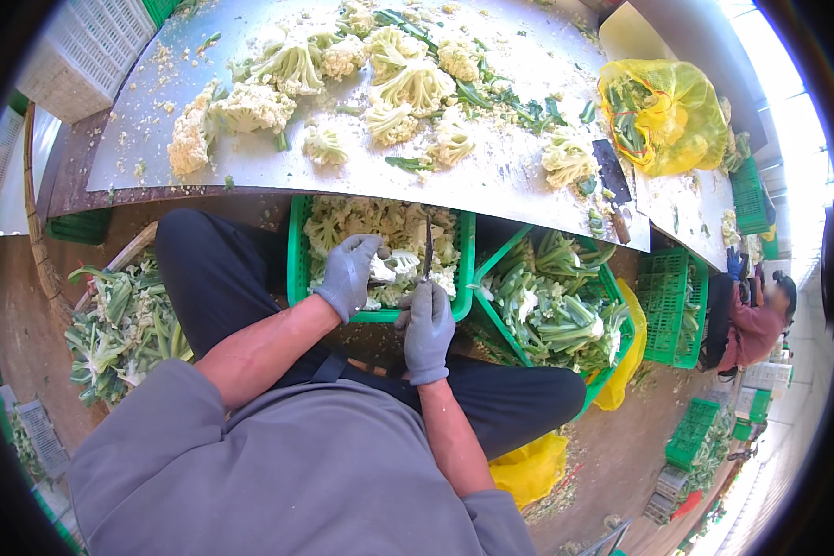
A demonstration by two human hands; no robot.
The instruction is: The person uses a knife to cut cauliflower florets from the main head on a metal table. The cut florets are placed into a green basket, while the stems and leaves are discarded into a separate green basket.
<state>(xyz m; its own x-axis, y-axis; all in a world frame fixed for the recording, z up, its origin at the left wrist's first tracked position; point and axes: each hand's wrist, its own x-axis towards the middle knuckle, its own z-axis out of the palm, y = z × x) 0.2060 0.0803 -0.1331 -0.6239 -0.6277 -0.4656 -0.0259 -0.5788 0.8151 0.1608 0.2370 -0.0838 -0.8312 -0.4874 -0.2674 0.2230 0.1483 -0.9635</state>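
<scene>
Both my hands wear grey gloves and are over a green plastic crate (466,267) filled with cut cauliflower florets. My right hand (427,323) is closed around the handle of a narrow knife (429,247), its blade pointing away from me. My left hand (353,272) holds a piece of cauliflower (389,267), its pale cut side showing. On the metal-topped table (500,198) beyond the crate lie large cauliflower pieces (413,87), small crumbs and green leaves. A cleaver (611,172) with a wooden handle rests near the table's right edge.
A green crate of leaves and stalks (563,313) stands right of the florets. More trimmings (128,326) lie at my left. A yellow mesh bag (667,115) sits on the table's right; a white crate (87,52) stands at upper left. A person (754,323) sits farther right.
</scene>
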